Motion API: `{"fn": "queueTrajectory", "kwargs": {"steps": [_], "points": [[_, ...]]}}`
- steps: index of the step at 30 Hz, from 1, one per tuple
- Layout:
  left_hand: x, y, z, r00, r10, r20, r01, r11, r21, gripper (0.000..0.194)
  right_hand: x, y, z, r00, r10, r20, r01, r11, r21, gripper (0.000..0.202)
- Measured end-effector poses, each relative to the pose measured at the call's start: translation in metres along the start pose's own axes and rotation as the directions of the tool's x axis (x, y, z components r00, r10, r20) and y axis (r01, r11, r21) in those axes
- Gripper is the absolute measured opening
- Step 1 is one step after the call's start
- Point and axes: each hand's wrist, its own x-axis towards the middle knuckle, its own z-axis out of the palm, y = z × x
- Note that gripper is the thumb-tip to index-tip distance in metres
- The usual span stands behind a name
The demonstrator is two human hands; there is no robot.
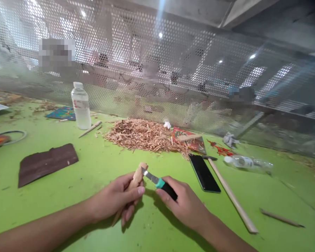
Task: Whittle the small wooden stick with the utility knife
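My left hand (120, 196) is closed around a pale carved piece of wood (138, 175), whose thicker top sticks up past the thumb. A thin end of wood pokes out below the fingers. In my right hand (185, 199) is a carving knife (161, 183) with a black and teal handle. Its short metal blade (149, 175) points up and left, and the tip meets the wood near its top. Both hands are above the green table (99, 231). The palm of the left hand hides the wood's middle.
Wood shavings (141, 134) are heaped at the back. To the right lie a phone (204, 174), a hammer (232, 194), a pencil (282, 217) and an empty bottle (248, 162). Leftward are brown sandpaper (48, 162) and an upright water bottle (81, 106). A perforated metal screen (157, 87) borders the table.
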Motion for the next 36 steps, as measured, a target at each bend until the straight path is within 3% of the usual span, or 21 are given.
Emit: {"fn": "queueTrajectory", "kwargs": {"steps": [6, 16, 27, 36], "points": [[-0.001, 0.0, 0.004, 0.999, -0.012, 0.051, 0.011, 1.0, 0.009, 0.049, 0.0, 0.0, 0.001, 1.0, 0.001, 0.019, -0.001, 1.0, 0.003, 0.04], [-0.009, 0.014, 0.011, 0.996, -0.031, 0.081, 0.03, 0.999, 0.02, 0.069, 0.0, -0.001, 0.0, 1.0, 0.01, 0.026, -0.009, 0.999, -0.031, 0.039], [-0.004, 0.007, 0.008, 0.999, -0.049, 0.018, 0.049, 0.998, -0.027, 0.047, -0.003, 0.0, -0.003, 1.0, -0.019, 0.01, 0.019, 0.999, -0.034, 0.036], [-0.006, 0.002, 0.008, 0.998, -0.047, 0.03, 0.048, 0.998, -0.043, 0.045, -0.003, -0.002, -0.002, 0.999, -0.051, -0.006, 0.05, 0.998, -0.044, 0.037]]}}
